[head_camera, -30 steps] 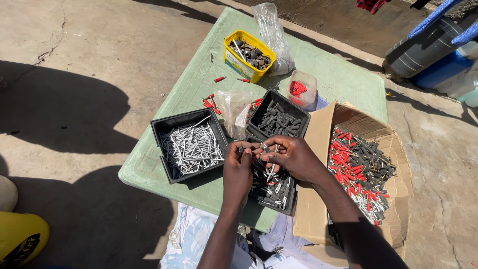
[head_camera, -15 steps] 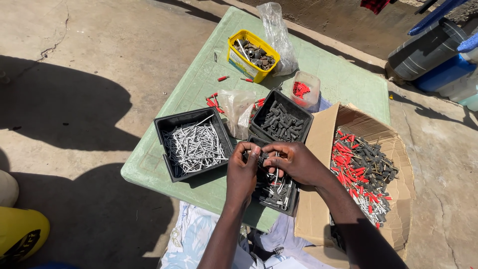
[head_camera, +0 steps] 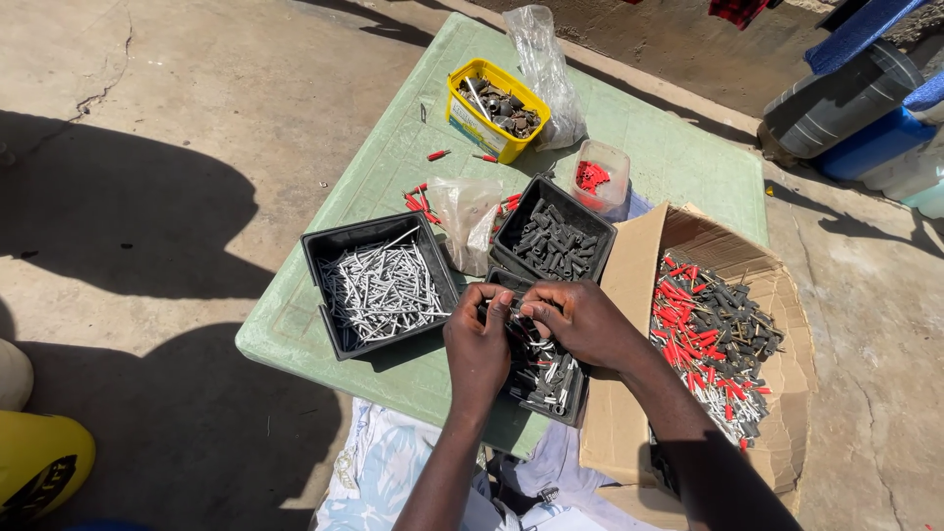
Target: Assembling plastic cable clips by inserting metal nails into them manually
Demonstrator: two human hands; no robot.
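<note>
Roughly at the centre of the frame, I have both hands together over the small black tray (head_camera: 546, 379) nearest me, which holds a modest layer of dark plugs with pale screws in them. My left hand (head_camera: 479, 346) is curled, thumb and fingers pinched on a small piece (head_camera: 513, 313); my right hand (head_camera: 580, 320) meets it from the right, fingertips closed on that same piece. Too small to say for sure, but it looks like a screw and a plug being put together.

As I judge it, the work is somewhere in the middle. That tray is part filled. Left of it, the larger black tray (head_camera: 379, 285) is well stocked with silvery screws, and just above, another black tray (head_camera: 556, 238) is full of dark plugs alone. At right, the open cardboard box (head_camera: 629, 295) holds a heap of red and dark pieces mixed with screws; I cannot tell whether that is finished stock or supply.

Further up the green table (head_camera: 669, 147) sit a yellow tub (head_camera: 492, 108) of dark hardware, a clear cup (head_camera: 600, 177) of red bits and a clear bag (head_camera: 467, 216). Plenty of loose screws and plugs remain.
</note>
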